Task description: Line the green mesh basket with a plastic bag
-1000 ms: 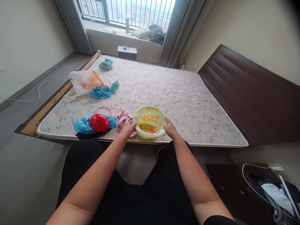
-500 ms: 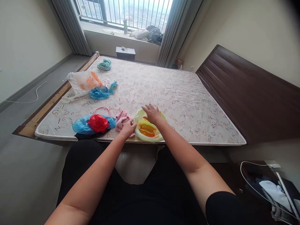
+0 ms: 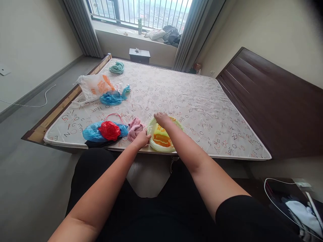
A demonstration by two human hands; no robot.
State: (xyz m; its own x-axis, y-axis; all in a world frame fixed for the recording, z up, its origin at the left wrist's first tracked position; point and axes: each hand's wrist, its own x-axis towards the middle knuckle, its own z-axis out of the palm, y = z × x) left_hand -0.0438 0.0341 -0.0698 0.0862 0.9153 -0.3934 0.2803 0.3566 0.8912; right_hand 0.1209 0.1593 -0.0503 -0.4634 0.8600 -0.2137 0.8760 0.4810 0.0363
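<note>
A pale yellow-green plastic bag (image 3: 158, 148) lies near the mattress's front edge, its rim spread in a ring around orange printed plastic. My left hand (image 3: 143, 138) is closed on the ring's left edge, beside a crumpled pink towel (image 3: 135, 127). At the far rim, my right hand (image 3: 162, 119) has its fingers curled down over the plastic; their tips are hidden. Left of the towel, a red plastic bag (image 3: 109, 130) sits on a blue plastic bag (image 3: 91, 133), with dark cloth (image 3: 99, 144) under them.
Farther back on the mattress (image 3: 202, 101) lie a white bag with orange print (image 3: 94, 86), another blue plastic bag (image 3: 111, 98) and a green towel (image 3: 117, 68). The dark headboard (image 3: 272, 90) rises at right. A nightstand (image 3: 139, 55) stands beyond the bed.
My right hand has gone from spread fingers above the bag to fingers curled on its far rim. My left hand stays at the left edge. The view has shifted slightly.
</note>
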